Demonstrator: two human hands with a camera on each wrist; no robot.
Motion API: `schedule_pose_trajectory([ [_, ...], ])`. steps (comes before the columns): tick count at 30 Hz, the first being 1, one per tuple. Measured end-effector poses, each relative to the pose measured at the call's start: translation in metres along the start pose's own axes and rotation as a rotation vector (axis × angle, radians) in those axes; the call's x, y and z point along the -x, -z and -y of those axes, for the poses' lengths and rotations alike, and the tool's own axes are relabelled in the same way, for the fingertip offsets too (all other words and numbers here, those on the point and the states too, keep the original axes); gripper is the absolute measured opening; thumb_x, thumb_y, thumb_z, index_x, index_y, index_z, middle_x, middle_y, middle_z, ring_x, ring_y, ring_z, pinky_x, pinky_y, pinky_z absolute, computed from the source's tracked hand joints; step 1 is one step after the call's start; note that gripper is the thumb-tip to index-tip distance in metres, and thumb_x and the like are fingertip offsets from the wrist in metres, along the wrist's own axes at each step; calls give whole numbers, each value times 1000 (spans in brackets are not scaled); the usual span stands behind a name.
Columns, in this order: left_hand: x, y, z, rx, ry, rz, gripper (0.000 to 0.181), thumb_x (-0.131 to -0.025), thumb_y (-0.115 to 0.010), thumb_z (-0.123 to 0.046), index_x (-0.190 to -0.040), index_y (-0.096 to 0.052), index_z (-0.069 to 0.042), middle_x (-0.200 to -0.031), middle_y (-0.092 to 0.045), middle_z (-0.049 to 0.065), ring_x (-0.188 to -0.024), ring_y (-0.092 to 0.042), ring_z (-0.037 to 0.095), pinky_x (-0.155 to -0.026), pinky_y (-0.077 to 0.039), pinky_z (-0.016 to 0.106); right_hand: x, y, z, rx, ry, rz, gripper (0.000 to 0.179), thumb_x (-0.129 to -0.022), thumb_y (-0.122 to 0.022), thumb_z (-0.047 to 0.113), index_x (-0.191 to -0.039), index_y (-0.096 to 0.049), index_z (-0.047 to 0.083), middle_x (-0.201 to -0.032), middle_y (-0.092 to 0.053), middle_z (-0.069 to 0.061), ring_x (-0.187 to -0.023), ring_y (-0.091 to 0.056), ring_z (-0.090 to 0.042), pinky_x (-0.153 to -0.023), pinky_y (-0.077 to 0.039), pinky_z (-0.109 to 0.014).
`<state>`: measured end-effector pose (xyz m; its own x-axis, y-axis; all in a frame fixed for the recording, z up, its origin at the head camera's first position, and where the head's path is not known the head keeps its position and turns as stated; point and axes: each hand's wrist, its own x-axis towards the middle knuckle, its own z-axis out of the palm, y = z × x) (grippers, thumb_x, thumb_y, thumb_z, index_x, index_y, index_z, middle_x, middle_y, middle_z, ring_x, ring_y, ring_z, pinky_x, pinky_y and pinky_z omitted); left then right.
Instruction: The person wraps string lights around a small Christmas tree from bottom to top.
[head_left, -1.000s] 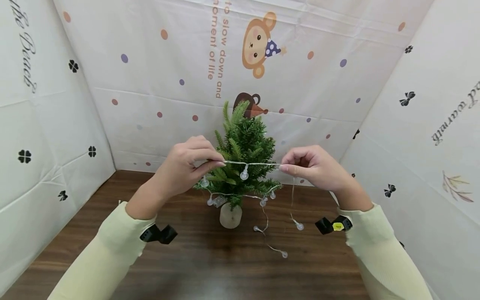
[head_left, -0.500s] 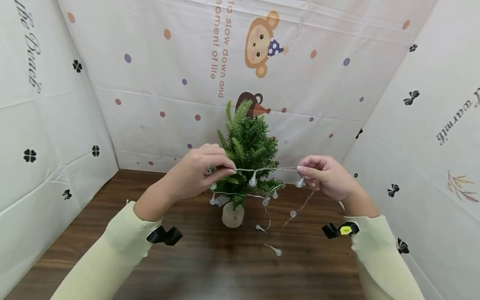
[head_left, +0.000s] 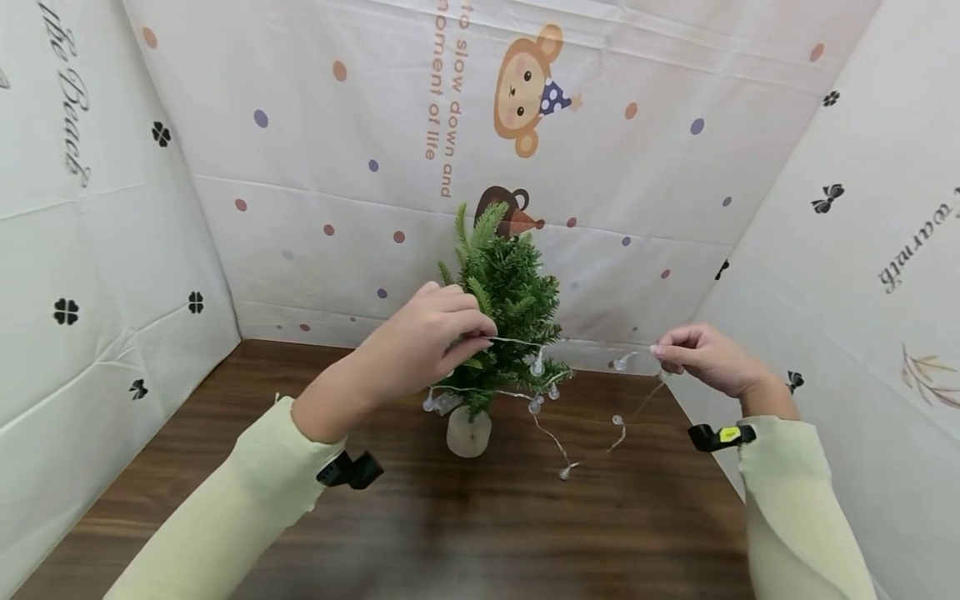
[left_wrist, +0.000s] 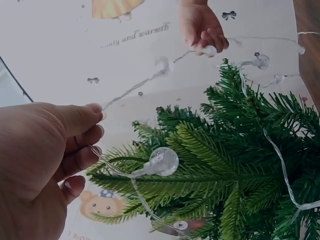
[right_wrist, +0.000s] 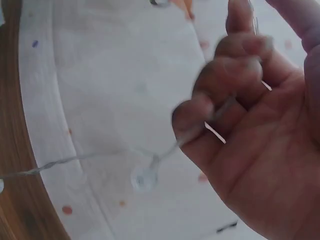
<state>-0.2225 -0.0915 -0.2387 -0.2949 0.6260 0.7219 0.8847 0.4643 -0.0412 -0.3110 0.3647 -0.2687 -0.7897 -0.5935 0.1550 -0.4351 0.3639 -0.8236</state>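
Note:
A small green Christmas tree [head_left: 517, 287] stands upright on a pale round base [head_left: 468, 432]. Clear bulbs of a string of lights [head_left: 537, 365] lie across its lower branches. In front of the tree's left side, my left hand [head_left: 431, 340] pinches the clear wire between thumb and fingertips. A round bulb [left_wrist: 164, 161] hangs just below those fingers in the left wrist view. Off to the right of the tree, my right hand [head_left: 705, 360] pinches another stretch of the wire. Beneath that hand, a blurred bulb [right_wrist: 144, 179] dangles. Loose wire loops down between tree and right hand.
The tree stands on a dark brown wooden table [head_left: 450, 533]. Printed white cloth [head_left: 300, 167] rises behind it and on both sides. A lower strand with a bulb [head_left: 565, 472] droops in front of the tree, toward the right.
My right hand has moved away to the right, drawing more wire out from my left hand. My left hand has shifted slightly right across the tree. The loose strand has swung up.

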Motion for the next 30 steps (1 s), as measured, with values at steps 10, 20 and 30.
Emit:
schedule_pose_trajectory([
  [10,-1,-8,2,-112,1,16,6,-93,-75,-12,-98,-77,-10,-91,-70,-1,-85,-59,19,-76,-39,34,4,40,-37,-115,-150,-3,28,-107,-49,4,-81,-60,5,-73,-53,4,-72,-46,-20,-65,-39,-37],
  [20,-3,-15,2,-288,-86,-28,2,-91,-78,-11,-91,-76,-10,-82,-63,0,-76,-51,20,-69,-35,32,-5,51,-45,-387,-173,-106,31,-108,-48,3,-92,-73,11,-85,-70,2,-82,-71,-12,-83,-59,-27],
  [30,-4,-16,1,-373,-101,-35,6,-93,-76,-11,-87,-75,-11,-81,-62,0,-76,-49,19,-68,-35,31,-21,58,-39,-402,-278,-276,23,-101,-60,-2,-99,-76,14,-85,-68,4,-68,-61,-9,-69,-59,-27],
])
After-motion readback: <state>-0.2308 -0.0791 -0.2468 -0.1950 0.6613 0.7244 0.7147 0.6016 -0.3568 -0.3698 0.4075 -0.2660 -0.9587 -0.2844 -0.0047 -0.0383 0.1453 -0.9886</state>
